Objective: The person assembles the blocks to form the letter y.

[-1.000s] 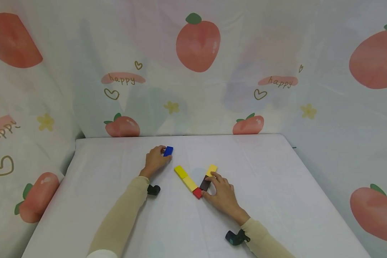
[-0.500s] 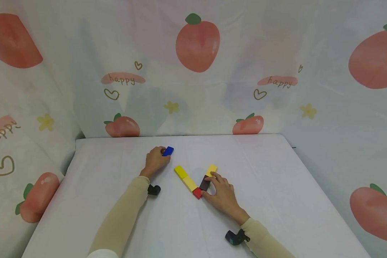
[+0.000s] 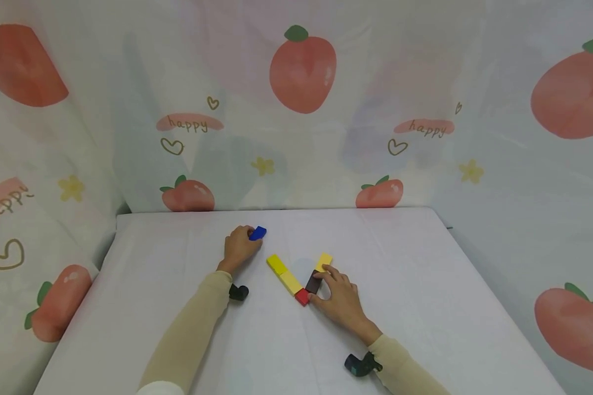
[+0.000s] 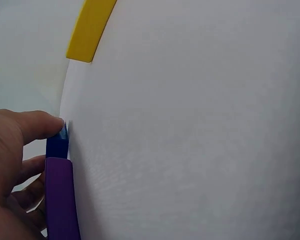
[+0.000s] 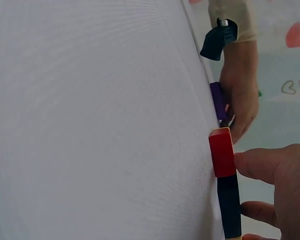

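Note:
At the back left, my left hand [image 3: 239,247] holds a blue block [image 3: 258,233] between thumb and fingers. In the left wrist view a purple block [image 4: 61,197] lies against the blue block's near end, alongside the fingers; in the head view the hand hides it. My right hand [image 3: 345,302] rests by a V of blocks. Its thumb touches the red block [image 3: 302,297] at the point of the V, and fingertips lie along the black block [image 3: 313,281]. Beyond the black one is a light yellow block [image 3: 324,260]. The V's left arm has a bright yellow block [image 3: 277,264] and a paler yellow block [image 3: 291,283].
Everything lies on a white cloth-covered table [image 3: 435,318]. A printed fabric curtain [image 3: 316,164] hangs along its back edge and at the sides. Each wrist carries a small black camera [image 3: 361,365].
The blue block has turned and tilted slightly in the left hand's fingers. My right hand and the V of blocks stay in place. The head view has shifted a little.

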The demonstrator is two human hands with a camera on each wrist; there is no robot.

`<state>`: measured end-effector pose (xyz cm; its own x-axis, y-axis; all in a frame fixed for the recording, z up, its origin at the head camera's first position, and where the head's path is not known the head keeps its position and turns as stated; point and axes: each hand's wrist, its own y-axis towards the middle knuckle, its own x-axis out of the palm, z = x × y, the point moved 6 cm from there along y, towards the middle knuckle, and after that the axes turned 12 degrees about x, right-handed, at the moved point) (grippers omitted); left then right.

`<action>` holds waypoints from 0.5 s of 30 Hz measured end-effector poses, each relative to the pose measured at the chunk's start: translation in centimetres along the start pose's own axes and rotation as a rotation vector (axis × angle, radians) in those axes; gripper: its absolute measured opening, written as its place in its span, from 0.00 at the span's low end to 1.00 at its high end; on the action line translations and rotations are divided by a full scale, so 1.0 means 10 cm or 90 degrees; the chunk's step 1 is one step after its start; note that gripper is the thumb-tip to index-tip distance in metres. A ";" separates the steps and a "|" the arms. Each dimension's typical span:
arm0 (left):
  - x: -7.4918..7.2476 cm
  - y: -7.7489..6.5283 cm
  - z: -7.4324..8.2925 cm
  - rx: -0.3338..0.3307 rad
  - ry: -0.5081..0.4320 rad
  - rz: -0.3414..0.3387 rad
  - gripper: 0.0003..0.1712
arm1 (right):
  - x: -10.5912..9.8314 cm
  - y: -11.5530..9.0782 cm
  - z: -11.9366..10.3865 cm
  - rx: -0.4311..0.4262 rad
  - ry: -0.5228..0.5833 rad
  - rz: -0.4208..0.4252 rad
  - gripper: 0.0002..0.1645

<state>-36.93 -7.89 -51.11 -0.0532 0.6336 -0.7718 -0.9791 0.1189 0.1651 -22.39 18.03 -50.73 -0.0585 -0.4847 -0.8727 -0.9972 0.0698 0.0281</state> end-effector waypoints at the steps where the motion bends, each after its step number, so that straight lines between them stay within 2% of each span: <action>1: 0.00 -0.01 0.00 -0.003 -0.005 0.002 0.27 | 0.01 0.00 0.00 0.000 -0.002 -0.001 0.28; 8: -0.02 -0.05 0.00 -0.014 -0.039 0.020 0.27 | 0.00 -0.01 0.00 0.010 0.000 -0.007 0.29; 15: -0.07 -0.13 0.04 0.000 -0.061 0.032 0.26 | 0.00 -0.01 0.00 0.009 0.005 -0.006 0.29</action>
<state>-35.51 -8.24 -50.53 -0.0837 0.7096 -0.6997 -0.9757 0.0845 0.2023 -22.31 18.00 -50.71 -0.0501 -0.4923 -0.8690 -0.9968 0.0783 0.0131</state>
